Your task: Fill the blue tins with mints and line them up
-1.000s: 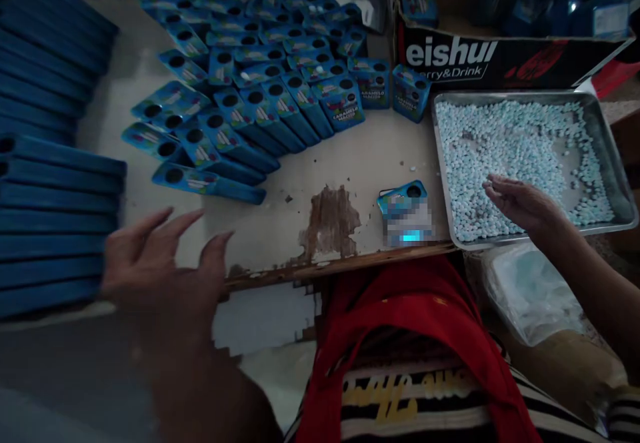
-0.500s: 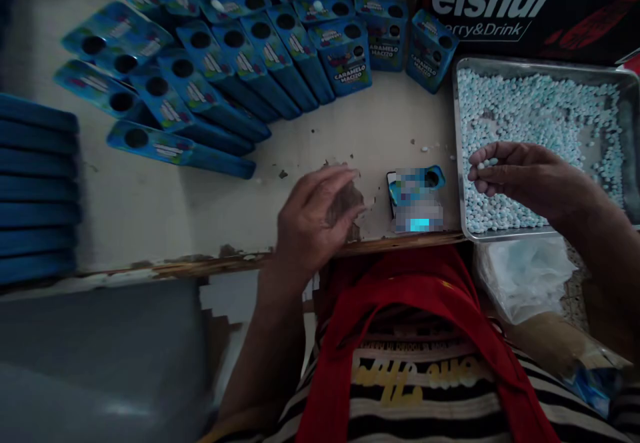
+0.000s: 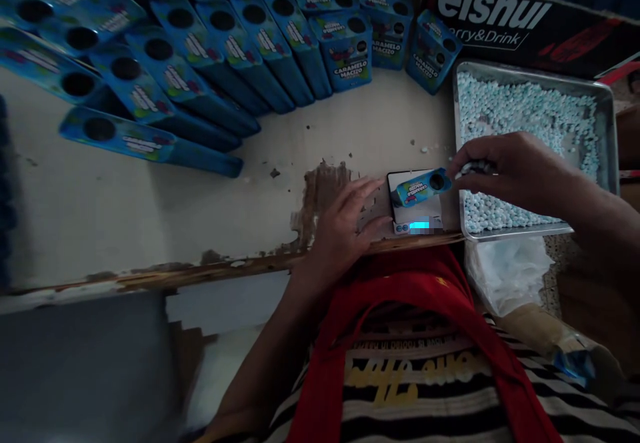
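Observation:
My right hand (image 3: 520, 166) is closed around a few small white and pale-blue candies (image 3: 474, 167), over the tray's left side. Its fingertips are close to the dark round hole of a small blue candy box (image 3: 419, 189). That box stands on a small digital scale (image 3: 403, 216) with a lit display, whose reading is blurred out. Beside the scale's left edge, my left hand (image 3: 345, 219) has its fingers stretched out and thumb apart, holding nothing. A metal tray (image 3: 525, 232) of the same candies lies under my right hand.
Rows of blue boxes (image 3: 285, 43) with round holes in their tops fill the back left. A black printed carton (image 3: 500, 23) stands behind the tray. A clear plastic bag (image 3: 505, 273) sits below the table's worn wooden edge (image 3: 165, 271).
My right hand has moved left with the candies, from over the tray to the box's hole. My left hand has come right, up to the scale. The view has shifted slightly.

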`<state>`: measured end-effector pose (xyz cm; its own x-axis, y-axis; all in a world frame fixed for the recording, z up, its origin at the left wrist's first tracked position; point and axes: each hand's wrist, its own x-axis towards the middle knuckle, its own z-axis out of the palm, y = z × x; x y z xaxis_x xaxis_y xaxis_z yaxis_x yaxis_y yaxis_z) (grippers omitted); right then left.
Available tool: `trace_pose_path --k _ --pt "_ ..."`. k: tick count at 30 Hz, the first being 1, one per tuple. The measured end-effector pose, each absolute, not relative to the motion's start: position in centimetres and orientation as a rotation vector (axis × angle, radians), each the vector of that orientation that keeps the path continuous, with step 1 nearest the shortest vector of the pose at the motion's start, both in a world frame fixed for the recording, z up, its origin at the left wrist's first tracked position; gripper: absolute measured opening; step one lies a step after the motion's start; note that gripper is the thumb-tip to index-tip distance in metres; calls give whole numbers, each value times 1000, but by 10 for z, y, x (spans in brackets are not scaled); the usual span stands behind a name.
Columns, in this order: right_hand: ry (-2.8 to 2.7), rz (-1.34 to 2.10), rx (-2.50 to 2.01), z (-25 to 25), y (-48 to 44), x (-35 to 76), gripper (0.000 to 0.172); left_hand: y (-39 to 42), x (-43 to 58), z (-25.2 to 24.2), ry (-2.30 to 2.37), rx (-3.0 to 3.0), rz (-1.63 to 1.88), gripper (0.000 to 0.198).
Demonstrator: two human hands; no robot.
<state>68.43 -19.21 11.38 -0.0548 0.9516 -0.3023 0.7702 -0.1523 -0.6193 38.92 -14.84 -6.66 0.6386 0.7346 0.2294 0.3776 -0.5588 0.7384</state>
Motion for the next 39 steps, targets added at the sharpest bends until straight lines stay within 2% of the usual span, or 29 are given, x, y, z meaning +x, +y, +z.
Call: trace_pose_path --k 7,15,18,25,29,31,34,37,39 --pt "-1556 1216 -1859 104 -192 692 24 -146 391 -55 808 2181 735 57" --pt "-1646 1101 -1913 97 -191 685 9 -148 403 -58 767 2165 700 60" --pt "-1623 1108 -1926 101 -192 683 11 -150 398 -55 785 2126 689 59" --pt "-947 1369 -1646 97 -190 699 24 -150 423 -35 786 2161 735 71" --pt "-885 1377 -1526 71 -148 703 33 -147 463 -5 664 2434 582 45" --pt "-1046 1284 -1532 56 -116 694 33 -138 455 10 691 2510 539 35" --pt "-1408 895 -1668 39 -68 671 34 -105 391 30 945 2500 753 34" --pt "-1785 334 -2014 35 -31 650 35 -42 296 53 1275 2521 1007 41" --pt "-1975 86 -2245 35 -15 644 40 12 241 72 1549 2517 1062 56"
